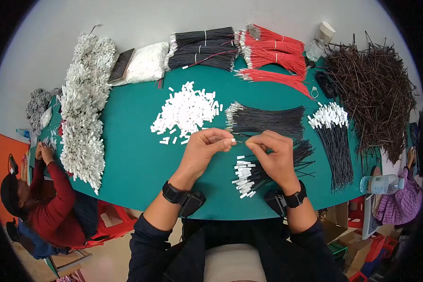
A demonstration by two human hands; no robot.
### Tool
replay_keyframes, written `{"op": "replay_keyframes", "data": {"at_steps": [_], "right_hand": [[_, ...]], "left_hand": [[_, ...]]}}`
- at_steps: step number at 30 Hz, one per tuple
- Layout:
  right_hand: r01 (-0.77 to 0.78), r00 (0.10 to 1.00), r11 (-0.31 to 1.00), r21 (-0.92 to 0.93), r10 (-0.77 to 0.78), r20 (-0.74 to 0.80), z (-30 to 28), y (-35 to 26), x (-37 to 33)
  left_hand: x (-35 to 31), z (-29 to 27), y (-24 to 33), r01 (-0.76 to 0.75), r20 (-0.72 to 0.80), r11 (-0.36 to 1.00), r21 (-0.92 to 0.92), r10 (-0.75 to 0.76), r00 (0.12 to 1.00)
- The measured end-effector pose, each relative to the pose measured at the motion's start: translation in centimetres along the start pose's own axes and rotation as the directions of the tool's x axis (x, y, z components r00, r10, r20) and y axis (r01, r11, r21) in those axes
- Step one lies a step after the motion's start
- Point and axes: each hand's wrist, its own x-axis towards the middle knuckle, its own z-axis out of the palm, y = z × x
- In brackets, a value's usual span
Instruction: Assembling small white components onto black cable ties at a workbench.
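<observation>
My left hand (203, 149) pinches a small white connector housing (233, 140) between thumb and forefinger. Facing it, my right hand (275, 157) grips a thin wire (240, 141) near its end; whether its tip is inside the housing is too small to tell. Beyond my left hand lies a loose heap of white connector housings (189, 109). A bundle of black wires with bare metal ends (268, 120) stretches out behind my right hand. Below the hands, black wires with white housings fitted (244, 177) lie fanned out, partly covered by my right hand.
Bundled black wires (204, 49), red wires (275, 51) and a white bag (145, 63) line the back of the green table (136, 141). A tall white pile (82, 113) stands left, dark wires (371, 89) right. A bottle (382, 184) lies at the right edge. Another person (47, 202) sits at far left.
</observation>
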Motion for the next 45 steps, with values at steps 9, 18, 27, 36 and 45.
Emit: {"op": "replay_keyframes", "data": {"at_steps": [9, 18, 27, 36, 45], "right_hand": [[0.152, 0.986, 0.986, -0.075, -0.156, -0.053, 0.2, 0.2, 0.2], [0.036, 0.999, 0.999, -0.011, -0.037, -0.038, 0.4, -0.3, 0.0], [-0.018, 1.000, 0.999, 0.049, 0.019, -0.012, 1.0, 0.2, -0.2], [-0.062, 0.998, 0.996, 0.065, 0.061, 0.010, 1.2, 0.7, 0.0], [-0.021, 1.000, 0.998, 0.061, 0.020, 0.014, 1.4, 0.7, -0.2]], "left_hand": [[0.0, 0.1, -0.1, -0.011, -0.004, 1.000, -0.001, 0.011, 1.000], [-0.3, 0.8, 0.3, -0.033, -0.068, 0.994, 0.105, 0.040, 0.997], [-0.2, 0.8, -0.2, -0.040, -0.063, 0.989, 0.143, 0.050, 0.997], [-0.1, 0.8, -0.4, -0.028, -0.070, 0.991, 0.130, 0.037, 0.997], [0.0, 0.7, -0.6, -0.017, -0.046, 0.996, 0.091, 0.022, 0.999]]}}
